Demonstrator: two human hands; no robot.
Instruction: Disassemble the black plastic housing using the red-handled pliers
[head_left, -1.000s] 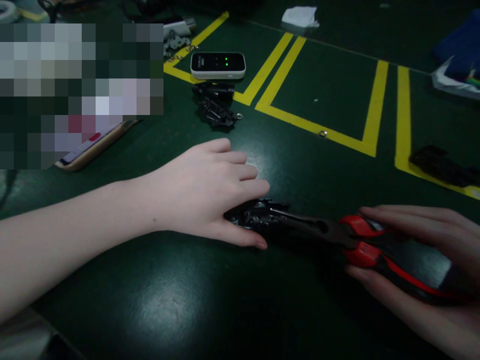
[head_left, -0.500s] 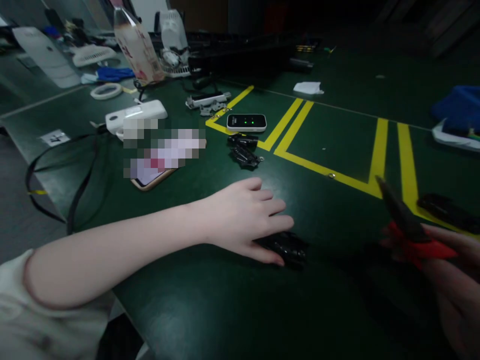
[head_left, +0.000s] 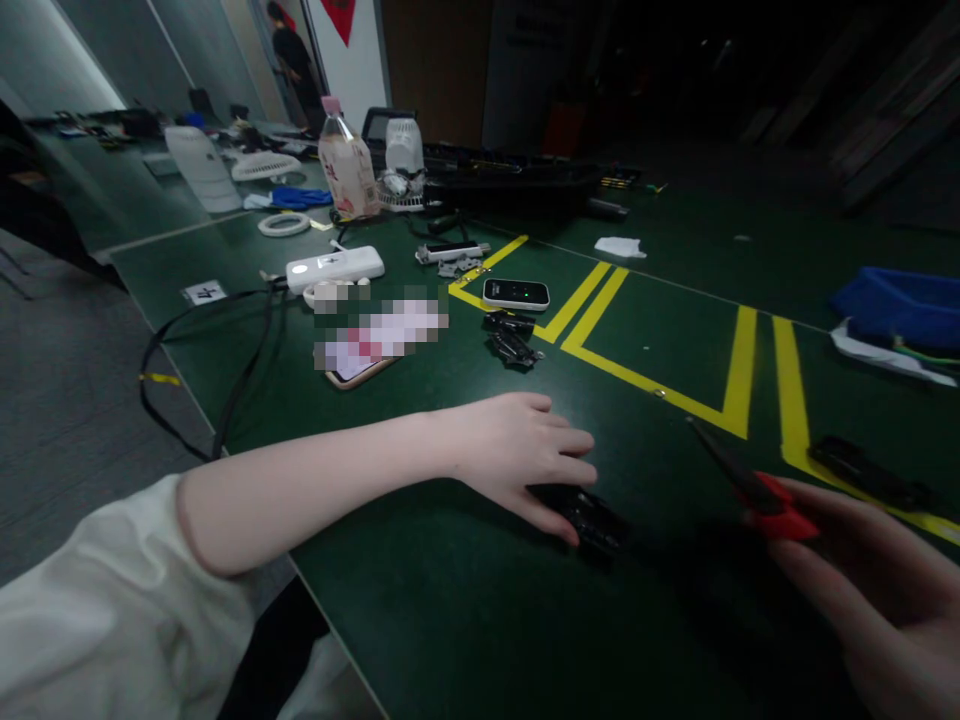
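My left hand lies over a glossy black plastic part on the green tabletop, with the fingers curled over it and the thumb along its near side. Part of the piece is hidden under the palm. On the right, my right hand is closed round a pair of red-handled pliers. Their dark pointed jaws face up and left, above the table and apart from the black part. Beyond my left hand lie more black plastic pieces.
A phone, a white handheld device with a black strap, and a small black-and-white box lie left and ahead. Yellow tape marks the table. A bottle stands behind; another black part lies right.
The view has tilted up and shifted left, bringing a distant person into sight. My right hand has brought the pliers nearer to my left hand, which still covers the black part.
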